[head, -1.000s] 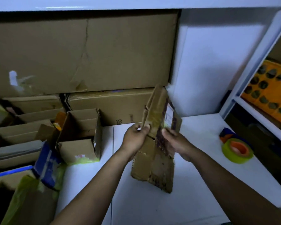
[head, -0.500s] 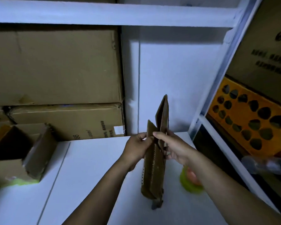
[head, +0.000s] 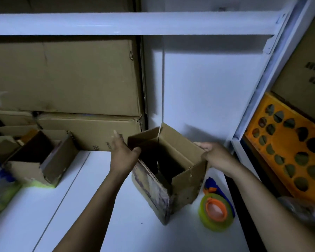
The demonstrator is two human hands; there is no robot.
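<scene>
At the far left an open brown cardboard carton (head: 44, 160) stands on the white shelf (head: 98, 215), well apart from the work and unlikely to get in the way.

The left grip (head: 123, 155) is spread, fingers straight, and lies flat against the outer left wall of the brown corrugated cardboard box (head: 185, 182), with the thumb at the corner of the raised flap. A flat hand can only push. If it slides off, that wall could swing inward and the box could collapse flat.

The box stands mid-shelf with its mouth up. It looks skewed and seems to rest mostly on its near lower corner. I cannot tell whether the bottom flaps are closed. If they are loose, anything dropped in would probably push through.

The right grip (head: 216, 155) curls over the rim of the right wall and holds it. A hard pull there might tear or crease the thin rim.

Just beside the box's right foot lies a yellow-green tape roll with an orange core (head: 215, 214). If the box is swung or tipped rightward it would likely knock the roll toward the orange perforated plastic crate (head: 289, 151).
</scene>
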